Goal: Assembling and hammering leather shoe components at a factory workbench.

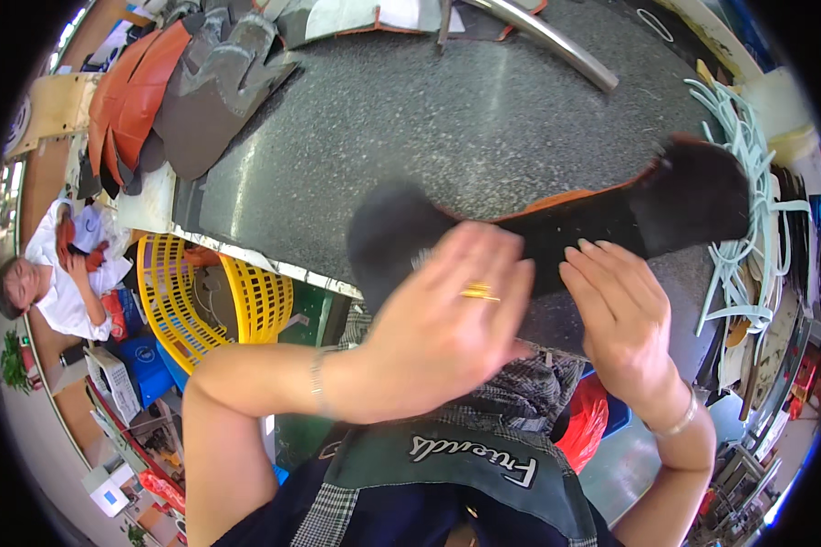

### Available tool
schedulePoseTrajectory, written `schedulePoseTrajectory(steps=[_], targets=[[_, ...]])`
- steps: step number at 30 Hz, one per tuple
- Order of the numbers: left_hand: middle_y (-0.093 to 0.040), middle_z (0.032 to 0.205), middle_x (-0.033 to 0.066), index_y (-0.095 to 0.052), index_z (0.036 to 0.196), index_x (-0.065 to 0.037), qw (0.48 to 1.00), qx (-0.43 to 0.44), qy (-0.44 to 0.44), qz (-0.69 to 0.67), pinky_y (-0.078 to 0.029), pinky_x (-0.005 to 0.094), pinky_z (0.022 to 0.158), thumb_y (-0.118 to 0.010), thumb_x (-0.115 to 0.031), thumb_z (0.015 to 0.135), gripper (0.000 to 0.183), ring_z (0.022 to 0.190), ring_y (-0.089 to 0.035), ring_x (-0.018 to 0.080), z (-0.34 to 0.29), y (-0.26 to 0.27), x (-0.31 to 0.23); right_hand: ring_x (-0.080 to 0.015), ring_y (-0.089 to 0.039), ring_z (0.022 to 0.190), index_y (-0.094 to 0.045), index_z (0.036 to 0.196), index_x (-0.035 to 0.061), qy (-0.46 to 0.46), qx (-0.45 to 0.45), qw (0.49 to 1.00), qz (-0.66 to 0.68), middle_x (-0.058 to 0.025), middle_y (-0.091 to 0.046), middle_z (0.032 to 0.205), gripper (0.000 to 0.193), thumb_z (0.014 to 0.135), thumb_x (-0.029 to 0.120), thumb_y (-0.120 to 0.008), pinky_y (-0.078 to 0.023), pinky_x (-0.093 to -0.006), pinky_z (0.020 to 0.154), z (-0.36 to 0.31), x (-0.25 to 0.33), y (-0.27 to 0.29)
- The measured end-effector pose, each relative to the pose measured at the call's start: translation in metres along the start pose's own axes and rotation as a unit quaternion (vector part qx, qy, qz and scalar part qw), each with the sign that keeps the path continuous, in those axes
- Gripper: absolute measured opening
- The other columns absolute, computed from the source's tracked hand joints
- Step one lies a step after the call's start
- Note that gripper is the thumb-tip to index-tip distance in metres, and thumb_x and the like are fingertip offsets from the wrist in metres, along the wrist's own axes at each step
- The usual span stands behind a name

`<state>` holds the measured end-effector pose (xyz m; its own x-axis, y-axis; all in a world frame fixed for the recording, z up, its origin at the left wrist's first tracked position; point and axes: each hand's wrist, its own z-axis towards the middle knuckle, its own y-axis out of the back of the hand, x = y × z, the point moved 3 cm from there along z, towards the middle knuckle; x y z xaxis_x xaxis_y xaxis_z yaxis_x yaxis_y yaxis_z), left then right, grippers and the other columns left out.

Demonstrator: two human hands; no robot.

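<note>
1. Left hand (438, 319), fingers flat and spread, presses the black felt-like cut piece (556, 228) against the speckled worktable (410, 118): pinning it, by the look.
2. Right hand (620, 314), fingers extended, steadies its near edge.
3. Piece spans 9 to 3 o'clock; its orange underside shows at the 2 o'clock edge.
4. Similar pieces (173, 91) are stacked at 10 o'clock.

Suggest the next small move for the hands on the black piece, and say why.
Probably smooth the left hand outward along the black piece while the right hand pins it. Both hands lie flat on its middle, and its blurred ends look lifted off the table, so it does not seem to lie flat yet.
</note>
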<state>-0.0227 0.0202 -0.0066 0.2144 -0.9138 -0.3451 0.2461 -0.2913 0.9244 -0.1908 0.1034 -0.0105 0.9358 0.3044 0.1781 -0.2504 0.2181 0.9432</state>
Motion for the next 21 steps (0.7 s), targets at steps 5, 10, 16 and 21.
schedulePoseTrajectory(steps=[5, 10, 16, 21], targets=[[-0.067, 0.089, 0.0088, -0.067, 0.097, 0.001, 0.995, -0.093, -0.018, -0.027, -0.052, 0.0381, 0.071, -0.072, -0.010, 0.072, 0.028, 0.084, -0.064, 0.0264, 0.047, 0.000, 0.020, -0.0335, -0.064, 0.100, -0.066, 0.099, -0.0038, -0.118, -0.132, 0.983, 0.044, -0.0166, -0.067, 0.099, 0.035, 0.067, 0.002, -0.079, -0.050, -0.0415, 0.096, 0.006, -0.017, 0.036], [-0.071, 0.101, 0.0085, -0.067, 0.107, 0.005, 0.664, -0.191, 0.156, -0.706, -0.053, 0.0261, 0.083, -0.070, -0.001, 0.089, 0.019, 0.092, -0.065, 0.0123, 0.055, 0.017, 0.025, -0.0187, -0.062, 0.108, -0.053, 0.129, -0.0055, -0.330, -0.274, 0.755, 0.496, -0.0109, -0.065, 0.122, 0.046, 0.088, 0.004, -0.072, -0.047, -0.0344, 0.100, 0.005, -0.029, 0.048], [-0.070, 0.109, 0.0066, -0.065, 0.116, 0.002, 0.553, -0.111, 0.113, -0.818, -0.050, 0.0307, 0.094, -0.072, -0.003, 0.089, 0.029, 0.101, -0.064, 0.0132, 0.055, 0.020, 0.022, -0.0097, -0.064, 0.093, -0.063, 0.118, -0.0053, -0.265, -0.215, 0.702, 0.625, -0.0067, -0.070, 0.103, 0.029, 0.094, 0.010, -0.069, -0.053, -0.0260, 0.083, 0.033, -0.023, 0.051], [-0.065, 0.125, 0.0077, -0.060, 0.127, 0.000, 0.665, -0.068, 0.015, -0.744, -0.048, 0.0349, 0.100, -0.070, -0.009, 0.091, 0.038, 0.112, -0.062, 0.0178, 0.023, 0.035, 0.041, -0.0162, -0.065, 0.078, -0.067, 0.104, -0.0061, -0.187, -0.047, 0.877, 0.440, -0.0131, -0.070, 0.084, 0.021, 0.087, 0.004, -0.071, -0.051, -0.0315, 0.068, 0.054, -0.006, 0.076]])
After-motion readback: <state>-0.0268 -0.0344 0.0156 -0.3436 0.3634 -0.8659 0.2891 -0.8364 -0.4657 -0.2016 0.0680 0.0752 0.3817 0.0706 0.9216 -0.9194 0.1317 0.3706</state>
